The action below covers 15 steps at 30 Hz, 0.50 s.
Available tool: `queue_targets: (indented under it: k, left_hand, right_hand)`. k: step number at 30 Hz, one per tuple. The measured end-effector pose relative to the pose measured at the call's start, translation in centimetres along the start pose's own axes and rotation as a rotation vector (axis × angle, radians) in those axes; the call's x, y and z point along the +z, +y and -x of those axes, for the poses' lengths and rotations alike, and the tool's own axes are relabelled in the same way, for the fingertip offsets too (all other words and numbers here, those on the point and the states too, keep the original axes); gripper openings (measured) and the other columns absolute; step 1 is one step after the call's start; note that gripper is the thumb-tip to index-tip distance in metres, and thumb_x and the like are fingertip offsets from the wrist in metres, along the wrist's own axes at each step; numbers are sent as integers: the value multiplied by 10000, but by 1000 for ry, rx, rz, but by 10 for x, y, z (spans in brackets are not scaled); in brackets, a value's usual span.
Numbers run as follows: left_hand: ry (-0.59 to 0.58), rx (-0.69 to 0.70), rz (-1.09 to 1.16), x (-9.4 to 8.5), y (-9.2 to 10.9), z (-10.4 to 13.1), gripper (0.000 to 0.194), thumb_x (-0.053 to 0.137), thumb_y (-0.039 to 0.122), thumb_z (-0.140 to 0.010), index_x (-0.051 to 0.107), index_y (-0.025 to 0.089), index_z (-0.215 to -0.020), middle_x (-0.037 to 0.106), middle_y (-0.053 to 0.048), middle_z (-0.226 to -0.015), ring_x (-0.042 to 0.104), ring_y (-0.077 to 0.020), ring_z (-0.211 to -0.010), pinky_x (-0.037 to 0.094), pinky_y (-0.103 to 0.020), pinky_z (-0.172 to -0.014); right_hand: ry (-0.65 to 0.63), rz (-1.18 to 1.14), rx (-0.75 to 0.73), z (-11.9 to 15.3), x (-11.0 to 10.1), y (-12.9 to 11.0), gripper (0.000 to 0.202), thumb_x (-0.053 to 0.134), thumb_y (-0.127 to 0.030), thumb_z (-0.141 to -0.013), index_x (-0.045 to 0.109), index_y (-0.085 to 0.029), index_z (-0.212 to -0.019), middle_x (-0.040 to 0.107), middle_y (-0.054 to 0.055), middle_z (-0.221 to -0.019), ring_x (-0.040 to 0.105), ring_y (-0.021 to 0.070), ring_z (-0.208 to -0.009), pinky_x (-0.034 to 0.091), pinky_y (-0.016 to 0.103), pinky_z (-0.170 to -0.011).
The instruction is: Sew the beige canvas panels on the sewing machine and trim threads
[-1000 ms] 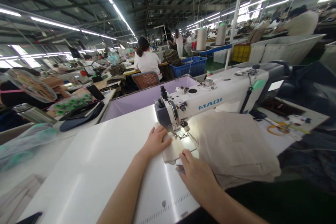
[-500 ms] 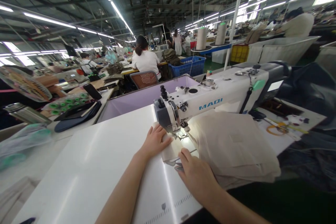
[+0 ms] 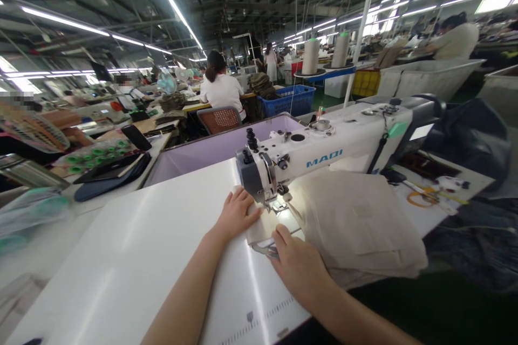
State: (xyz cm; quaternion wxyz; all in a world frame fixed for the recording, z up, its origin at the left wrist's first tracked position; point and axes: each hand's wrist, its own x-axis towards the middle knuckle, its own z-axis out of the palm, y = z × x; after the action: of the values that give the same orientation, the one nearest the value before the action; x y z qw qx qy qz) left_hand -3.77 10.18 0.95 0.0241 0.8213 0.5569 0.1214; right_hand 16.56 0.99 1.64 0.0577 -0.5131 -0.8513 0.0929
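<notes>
A white sewing machine [image 3: 324,145] lettered MAQI stands on a white table [image 3: 133,248]. Left of its lit needle area, my left hand [image 3: 238,213] lies flat on a small beige fabric piece [image 3: 261,229], fingers spread. My right hand [image 3: 297,261] is closed just in front of the needle, thumb and finger at the piece's near edge. Metal scissors [image 3: 267,249] show partly under that hand, their handles hidden in the palm. A folded beige cloth [image 3: 360,221] is heaped right of the needle, below the machine arm.
Behind the table is a lilac bin [image 3: 202,145]. Thread cones [image 3: 311,56] stand behind the machine. Orange-handled scissors [image 3: 423,198] lie at the right. A side table at left holds a flask [image 3: 32,170] and green-ended spools [image 3: 97,156]. A person [image 3: 220,86] sits ahead, back turned.
The whole view has shifted slightly. Both hands stay near the needle; the small beige piece shows a little more between them, and the scissors sit slightly differently under my right hand.
</notes>
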Motion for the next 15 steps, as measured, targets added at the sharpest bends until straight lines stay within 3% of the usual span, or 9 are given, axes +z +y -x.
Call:
queue_targets:
  k: [15]
  left_hand:
    - [-19, -28, -86, -13, 5, -10, 229, 567, 399, -936, 711, 229, -985, 688, -98, -1166, 560, -327, -1216, 454, -537, -1039]
  right_hand:
    - [83, -26, -64, -9, 0, 5, 176, 677, -219, -901, 621, -162, -1057, 661, 95, -1108, 719, 210, -779, 527, 282, -593]
